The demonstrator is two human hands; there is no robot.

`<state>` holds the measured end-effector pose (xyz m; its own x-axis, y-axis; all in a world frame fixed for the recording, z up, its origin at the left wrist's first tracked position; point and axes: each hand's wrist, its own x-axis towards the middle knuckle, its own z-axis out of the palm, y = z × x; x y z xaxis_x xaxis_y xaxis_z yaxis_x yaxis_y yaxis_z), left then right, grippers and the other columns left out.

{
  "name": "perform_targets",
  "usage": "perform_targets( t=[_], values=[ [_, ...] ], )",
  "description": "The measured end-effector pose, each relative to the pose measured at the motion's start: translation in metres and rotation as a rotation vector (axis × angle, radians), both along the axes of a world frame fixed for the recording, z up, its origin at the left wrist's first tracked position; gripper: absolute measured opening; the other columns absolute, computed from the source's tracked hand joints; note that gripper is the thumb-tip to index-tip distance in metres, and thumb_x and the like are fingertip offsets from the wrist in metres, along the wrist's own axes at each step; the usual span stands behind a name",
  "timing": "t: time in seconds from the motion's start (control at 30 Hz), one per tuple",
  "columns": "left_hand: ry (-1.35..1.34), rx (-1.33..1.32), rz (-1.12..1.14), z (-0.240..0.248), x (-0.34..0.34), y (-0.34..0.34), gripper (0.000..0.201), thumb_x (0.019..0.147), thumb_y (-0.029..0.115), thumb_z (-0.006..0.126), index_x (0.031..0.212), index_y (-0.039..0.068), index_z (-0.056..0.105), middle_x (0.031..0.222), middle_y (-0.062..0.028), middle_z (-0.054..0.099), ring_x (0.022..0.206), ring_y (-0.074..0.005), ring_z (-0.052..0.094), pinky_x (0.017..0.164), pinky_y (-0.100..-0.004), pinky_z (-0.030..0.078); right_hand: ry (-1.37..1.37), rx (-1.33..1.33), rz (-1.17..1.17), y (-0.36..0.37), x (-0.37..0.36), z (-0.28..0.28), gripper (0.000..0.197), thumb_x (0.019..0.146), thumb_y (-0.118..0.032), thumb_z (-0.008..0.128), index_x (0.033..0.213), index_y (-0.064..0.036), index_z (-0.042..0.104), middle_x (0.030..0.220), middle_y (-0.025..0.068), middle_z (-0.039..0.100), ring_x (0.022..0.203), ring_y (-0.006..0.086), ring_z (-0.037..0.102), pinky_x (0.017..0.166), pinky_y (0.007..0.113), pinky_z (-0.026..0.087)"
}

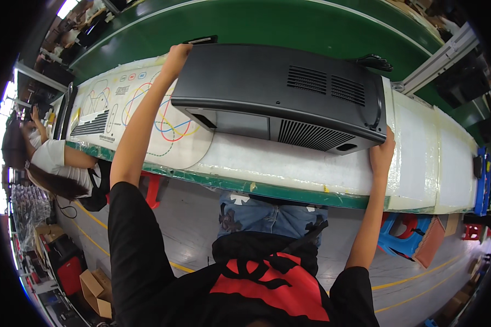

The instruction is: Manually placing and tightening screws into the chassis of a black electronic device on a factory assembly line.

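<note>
A large dark grey boxy device with vent slots on its top and front sits on the white-padded worktable, directly before me. My left hand grips its far left corner, the fingers partly hidden behind the edge. At the near right corner, my right hand holds the device's side with its fingers curled round it. Along the front face run a recessed grey panel and a slatted grille. Beyond the device lies a bundled black cable, and a small flat black object shows past my left hand.
A mat printed with coloured curves covers the table's left part. Behind runs a green conveyor belt, with a metal post at right. Another person works at far left. A blue stool stands below the table's right side.
</note>
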<state>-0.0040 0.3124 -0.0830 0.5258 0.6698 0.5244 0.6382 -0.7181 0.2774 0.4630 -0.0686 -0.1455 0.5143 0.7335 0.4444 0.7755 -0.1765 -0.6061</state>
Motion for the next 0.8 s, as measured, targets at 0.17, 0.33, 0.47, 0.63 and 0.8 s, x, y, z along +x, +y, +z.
perform_targets(
  t=[0.17,0.33,0.47,0.63,0.8],
  values=[
    [0.008,-0.018,0.022,0.001,-0.013,0.002,0.013,0.081,0.006,0.061,0.086,-0.003,0.068,0.079,-0.0242,0.065,0.071,-0.0400,0.063,0.065,-0.0383,0.049,0.007,-0.024,-0.001,0.003,-0.006,0.001,0.026,0.086,-0.005,0.058,0.111,-0.0029,0.060,0.128,0.0151,0.059,0.119,0.0349,0.054,0.102,0.040,0.040],
    [-0.047,-0.145,0.101,0.026,-0.013,-0.025,0.016,0.082,0.008,0.067,0.094,-0.003,0.071,0.079,-0.0167,0.071,0.067,-0.0248,0.068,0.064,-0.0312,0.051,0.003,-0.007,0.020,-0.002,0.001,-0.003,0.027,0.086,-0.006,0.058,0.113,-0.0025,0.060,0.126,0.0148,0.060,0.118,0.0341,0.054,0.101,0.040,0.041],
    [-0.119,-0.268,0.140,0.036,-0.021,-0.033,0.019,0.084,0.007,0.066,0.099,-0.004,0.070,0.078,-0.0105,0.070,0.065,-0.0151,0.063,0.065,-0.0273,0.051,0.098,0.020,0.030,-0.005,0.005,-0.008,0.031,0.087,-0.008,0.059,0.118,-0.0030,0.059,0.124,0.0139,0.061,0.118,0.0329,0.055,0.102,0.039,0.041],
    [-0.200,-0.297,0.139,0.033,-0.031,-0.029,0.016,0.086,0.009,0.066,0.098,-0.002,0.071,0.074,-0.0068,0.069,0.065,-0.0085,0.060,0.063,-0.0243,0.049,0.044,-0.003,0.036,-0.003,0.003,-0.005,0.031,0.087,-0.009,0.060,0.117,-0.0027,0.059,0.130,0.0143,0.059,0.121,0.0335,0.053,0.103,0.039,0.040],
    [-0.067,-0.188,0.102,0.022,-0.005,-0.022,0.020,0.081,0.009,0.070,0.099,-0.001,0.071,0.081,-0.0170,0.071,0.071,-0.0246,0.069,0.068,-0.0326,0.053,0.063,-0.010,0.008,-0.005,0.002,-0.002,0.027,0.087,-0.007,0.059,0.113,-0.0026,0.059,0.132,0.0144,0.058,0.122,0.0340,0.052,0.104,0.039,0.039]
  ],
)
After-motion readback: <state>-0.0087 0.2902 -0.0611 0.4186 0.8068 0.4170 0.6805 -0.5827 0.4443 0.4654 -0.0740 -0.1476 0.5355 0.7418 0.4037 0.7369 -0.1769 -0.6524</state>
